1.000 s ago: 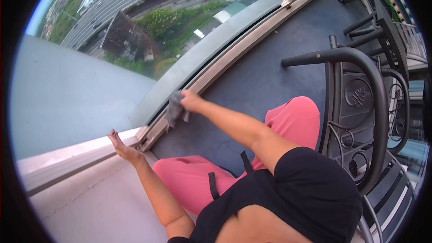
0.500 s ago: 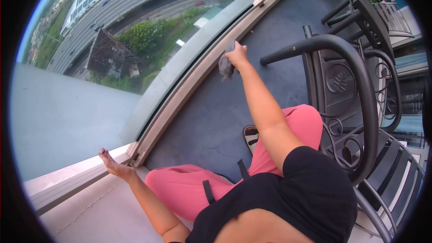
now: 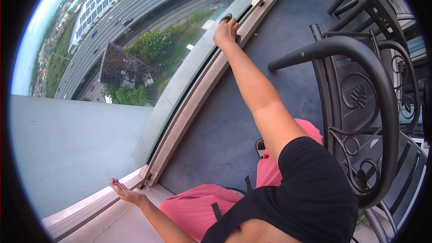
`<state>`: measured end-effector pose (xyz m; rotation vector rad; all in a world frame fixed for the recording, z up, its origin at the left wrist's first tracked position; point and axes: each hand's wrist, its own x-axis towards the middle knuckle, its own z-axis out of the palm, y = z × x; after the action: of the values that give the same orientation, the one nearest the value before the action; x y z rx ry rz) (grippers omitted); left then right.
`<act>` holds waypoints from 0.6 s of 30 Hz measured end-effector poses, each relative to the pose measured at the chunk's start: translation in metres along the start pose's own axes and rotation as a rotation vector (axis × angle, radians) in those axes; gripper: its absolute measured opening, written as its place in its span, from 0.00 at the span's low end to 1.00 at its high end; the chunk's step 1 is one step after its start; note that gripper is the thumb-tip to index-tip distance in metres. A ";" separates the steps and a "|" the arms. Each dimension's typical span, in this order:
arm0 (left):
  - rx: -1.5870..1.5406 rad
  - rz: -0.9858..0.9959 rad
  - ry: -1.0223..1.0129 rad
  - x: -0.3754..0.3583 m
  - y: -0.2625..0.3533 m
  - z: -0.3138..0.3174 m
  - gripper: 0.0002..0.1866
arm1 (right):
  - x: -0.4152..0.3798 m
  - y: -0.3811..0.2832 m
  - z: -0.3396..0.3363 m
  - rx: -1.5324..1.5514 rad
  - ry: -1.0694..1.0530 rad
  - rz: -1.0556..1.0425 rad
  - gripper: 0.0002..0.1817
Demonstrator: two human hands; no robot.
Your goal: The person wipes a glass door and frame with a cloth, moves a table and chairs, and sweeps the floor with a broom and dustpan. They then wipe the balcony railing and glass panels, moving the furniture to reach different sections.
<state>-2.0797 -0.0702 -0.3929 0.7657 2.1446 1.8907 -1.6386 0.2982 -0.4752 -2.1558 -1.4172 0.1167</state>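
Observation:
At the upper middle, my right hand (image 3: 226,33) is closed around a grey cloth (image 3: 227,17), with only a small part of it showing beyond the fingers. That hand is over the low glass panel's ledge (image 3: 204,54), beside the brown metal rail (image 3: 191,103), and the arm is stretched far forward. At the lower left, my left hand (image 3: 128,194) is turned palm up with its fingers loosely bent and apart, holding nothing. It is close to the corner where the frame's bottom rail (image 3: 96,198) meets the side rail.
Dark metal chairs with curled backs (image 3: 355,94) crowd the right side. Grey floor (image 3: 225,139) lies between them and the rail. My bent legs in pink trousers (image 3: 193,204) are below me. Beyond the glass, far down, are a road (image 3: 148,4) and trees (image 3: 155,42).
My right hand has moved up and left with the cloth, from above the floor side of the rail to the glass ledge. The view has shifted; my left hand keeps its pose.

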 end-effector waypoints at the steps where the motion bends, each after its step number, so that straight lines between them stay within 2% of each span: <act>1: 0.022 0.005 -0.001 0.000 0.000 -0.001 0.29 | -0.005 0.005 0.013 0.018 -0.087 0.091 0.23; 2: 0.045 0.007 -0.004 0.000 0.001 -0.003 0.29 | -0.009 0.010 0.023 0.033 -0.177 0.184 0.25; 3: 0.047 0.013 -0.006 0.000 0.001 -0.001 0.29 | -0.008 0.017 0.029 0.038 -0.177 0.187 0.25; 5: 0.075 -0.030 0.002 -0.001 0.008 0.000 0.30 | -0.007 0.027 0.028 -0.062 -0.506 0.179 0.28; 6: 0.090 -0.039 -0.028 -0.001 0.008 -0.004 0.30 | -0.011 0.027 0.025 -0.136 -0.585 0.163 0.23; 7: 0.091 -0.038 -0.026 0.001 0.004 -0.009 0.30 | -0.014 0.023 0.014 -0.134 -0.586 0.161 0.23; 9: 0.201 -0.131 -0.194 0.008 -0.007 -0.029 0.31 | -0.023 0.012 -0.017 -0.317 -0.751 0.092 0.21; 11: 0.494 -0.255 -0.307 0.002 -0.016 -0.062 0.36 | -0.038 0.017 -0.006 -0.249 -0.762 0.108 0.20; 13: 0.614 -0.413 -0.374 -0.033 0.026 -0.060 0.35 | -0.031 0.012 -0.040 -0.180 -0.738 0.131 0.20; 15: 0.544 -0.637 -0.622 -0.078 0.102 -0.035 0.34 | -0.042 0.012 -0.110 0.819 -1.008 0.448 0.22; 16: 0.517 -0.671 -0.778 -0.096 0.131 -0.021 0.34 | -0.049 0.010 -0.145 0.826 -1.024 0.455 0.22; 17: 0.491 -0.706 -0.937 -0.110 0.159 -0.010 0.33 | -0.057 0.010 -0.181 1.187 -1.025 0.528 0.23; 18: 0.483 -0.726 -0.978 -0.119 0.191 0.003 0.33 | -0.057 0.006 -0.219 1.547 -0.985 0.586 0.24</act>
<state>-1.9281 -0.1145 -0.2329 0.6378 1.7954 0.4586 -1.5802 0.1600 -0.3059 -0.9621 -0.4645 1.9209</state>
